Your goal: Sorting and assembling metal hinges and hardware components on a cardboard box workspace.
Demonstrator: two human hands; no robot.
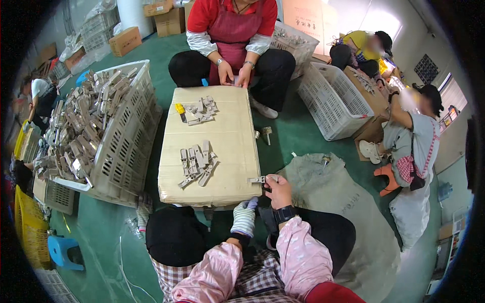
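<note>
A white slatted crate point(126, 136) heaped with beige parts stands just beside the left edge of the cardboard box point(222, 136) that serves as worktop, and a grey sack point(328, 192) lies on the floor off its right edge. On the box, one cluster of beige pieces point(197, 164) lies near the front edge. The bare right hand point(279, 189), forearm raised from the lap, pinches a small beige part point(257, 179) at the box's front right corner, while the gloved left hand point(245, 217) hangs loosely curled below the front edge, holding nothing.
</note>
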